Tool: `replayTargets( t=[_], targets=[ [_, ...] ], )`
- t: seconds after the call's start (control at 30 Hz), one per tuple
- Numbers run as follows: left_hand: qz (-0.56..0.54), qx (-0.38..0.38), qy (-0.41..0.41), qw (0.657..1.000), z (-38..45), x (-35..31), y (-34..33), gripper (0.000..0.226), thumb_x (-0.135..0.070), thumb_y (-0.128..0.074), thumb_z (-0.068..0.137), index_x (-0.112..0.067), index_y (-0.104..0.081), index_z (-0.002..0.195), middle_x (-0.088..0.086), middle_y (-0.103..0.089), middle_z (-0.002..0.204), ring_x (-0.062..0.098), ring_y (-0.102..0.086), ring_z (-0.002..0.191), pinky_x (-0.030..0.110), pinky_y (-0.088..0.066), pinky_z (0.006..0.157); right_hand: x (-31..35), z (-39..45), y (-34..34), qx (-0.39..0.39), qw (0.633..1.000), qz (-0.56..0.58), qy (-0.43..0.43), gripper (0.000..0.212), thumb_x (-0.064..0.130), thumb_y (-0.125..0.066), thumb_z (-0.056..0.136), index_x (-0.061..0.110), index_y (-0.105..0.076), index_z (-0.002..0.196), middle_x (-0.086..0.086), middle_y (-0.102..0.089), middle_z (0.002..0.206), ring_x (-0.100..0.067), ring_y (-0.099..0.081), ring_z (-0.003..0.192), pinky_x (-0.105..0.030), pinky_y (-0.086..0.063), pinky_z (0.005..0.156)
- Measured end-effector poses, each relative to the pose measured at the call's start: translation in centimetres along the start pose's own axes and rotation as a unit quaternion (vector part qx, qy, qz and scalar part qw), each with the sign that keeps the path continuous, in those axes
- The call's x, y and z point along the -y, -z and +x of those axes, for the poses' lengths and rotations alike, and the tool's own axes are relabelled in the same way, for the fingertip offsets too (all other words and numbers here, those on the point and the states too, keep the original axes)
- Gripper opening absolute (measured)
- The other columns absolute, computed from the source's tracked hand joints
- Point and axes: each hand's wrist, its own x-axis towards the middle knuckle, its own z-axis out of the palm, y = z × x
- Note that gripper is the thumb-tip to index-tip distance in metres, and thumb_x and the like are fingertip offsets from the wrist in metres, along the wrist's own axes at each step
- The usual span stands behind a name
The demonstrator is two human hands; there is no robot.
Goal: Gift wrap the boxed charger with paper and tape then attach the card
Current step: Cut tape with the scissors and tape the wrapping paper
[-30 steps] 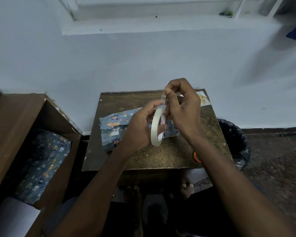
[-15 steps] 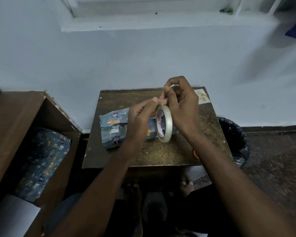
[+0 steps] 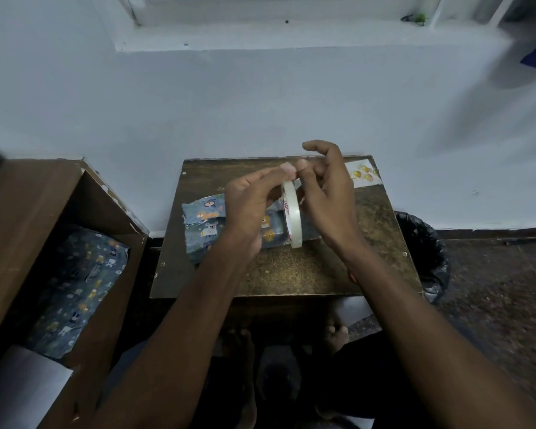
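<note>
Pinching the tape roll [image 3: 292, 216] between left hand [image 3: 249, 205] and right hand [image 3: 328, 193], we locate its free end above the wrapped box [image 3: 205, 224].

Pale blue-white wall [image 3: 260, 103] fills the upper half, dimly and evenly lit. White window ledge [image 3: 291, 38] runs along the top, with a small green thing [image 3: 420, 17] on it at the right. Small dark brown desk [image 3: 291, 274] stands against the wall, its top worn and speckled. Open brown cabinet [image 3: 84, 212] just left of the desk, its edge chipped. Bin with a black liner [image 3: 427, 252] at the desk's right edge. Dark mottled floor [image 3: 492, 289] beyond, with a dark skirting strip [image 3: 492, 233] at the wall's foot.
</note>
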Motion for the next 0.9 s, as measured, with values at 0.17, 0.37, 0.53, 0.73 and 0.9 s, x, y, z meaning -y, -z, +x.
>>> replayTargets(
  t=[0.17,0.37,0.53,0.73,0.9],
  targets=[
    [-0.041,-0.019,0.028,0.999,0.3,-0.1,0.5,0.025,-0.014,-0.080,0.091,-0.007,-0.080,0.116,0.010,-0.081,0.108,0.020,-0.077,0.096,0.028,-0.061,0.077,-0.7,-0.8,0.3,0.160,0.985,0.033,-0.062,0.039,-0.004,-0.062,0.094,0.021,-0.066,0.124,-0.015,-0.076,0.099,-0.042,-0.071,0.096,-0.062,-0.056,0.090],
    [-0.033,-0.043,-0.008,0.998,0.3,-0.3,0.5,0.013,-0.016,-0.079,0.092,-0.017,-0.081,0.104,0.002,-0.079,0.121,0.005,-0.072,0.114,0.016,-0.052,0.085,-1.9,-0.6,0.9,0.172,0.977,-0.123,-0.008,0.007,0.011,-0.073,0.094,0.017,-0.077,0.094,-0.002,-0.069,0.073,-0.014,-0.057,0.062,-0.031,-0.049,0.064],
    [-0.038,-0.019,0.025,0.999,0.9,-0.2,1.3,0.023,-0.031,-0.077,0.093,-0.018,-0.081,0.111,-0.006,-0.080,0.119,0.007,-0.067,0.126,0.034,-0.045,0.112,-1.8,-0.4,1.1,0.189,0.970,-0.153,-0.008,0.026,0.010,-0.074,0.093,0.029,-0.068,0.077,0.009,-0.059,0.065,0.000,-0.049,0.061,-0.015,-0.040,0.061],
    [-0.047,0.048,0.050,0.996,0.9,-0.9,2.1,0.019,-0.029,-0.067,0.102,-0.017,-0.075,0.115,0.001,-0.078,0.126,0.008,-0.067,0.128,0.034,-0.040,0.118,-2.4,0.1,2.1,0.186,0.965,-0.182,-0.025,0.024,0.021,-0.072,0.096,0.018,-0.067,0.073,-0.001,-0.068,0.066,-0.011,-0.057,0.062,-0.032,-0.046,0.063],
    [-0.080,0.031,0.059,0.995,0.6,-0.8,1.4,0.027,-0.030,-0.073,0.094,-0.014,-0.074,0.116,0.005,-0.078,0.124,0.011,-0.070,0.125,0.030,-0.044,0.109,-2.0,0.2,2.5,0.213,0.962,-0.162,-0.053,0.022,0.013,-0.071,0.096,0.009,-0.071,0.075,0.005,-0.067,0.063,0.001,-0.055,0.059,-0.018,-0.044,0.060]
  ],
)
